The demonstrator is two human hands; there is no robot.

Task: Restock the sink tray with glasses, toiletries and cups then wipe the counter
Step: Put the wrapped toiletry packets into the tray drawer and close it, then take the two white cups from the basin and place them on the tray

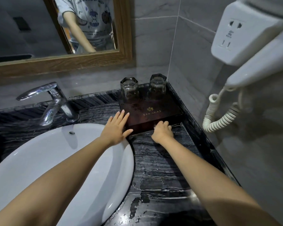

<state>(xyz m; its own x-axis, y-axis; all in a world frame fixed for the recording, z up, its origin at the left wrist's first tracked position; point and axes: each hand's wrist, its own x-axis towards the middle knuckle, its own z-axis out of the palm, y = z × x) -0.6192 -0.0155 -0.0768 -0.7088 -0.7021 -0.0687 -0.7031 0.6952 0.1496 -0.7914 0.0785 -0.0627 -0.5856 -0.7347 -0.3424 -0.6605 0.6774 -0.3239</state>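
Both arms bare, stretched forward, forearms converging. Left hand [116, 128]: palm down, fingers straight and close together, thumb spread toward right, fingertips resting on near left corner of tray [162, 110]; wrist in line with forearm. Right hand [162, 131]: knuckles up, fingers curled onto tray's near edge, thumb hidden. Hands apart; left hand lies left of right hand's grip, fingertips reaching slightly farther forward than it.
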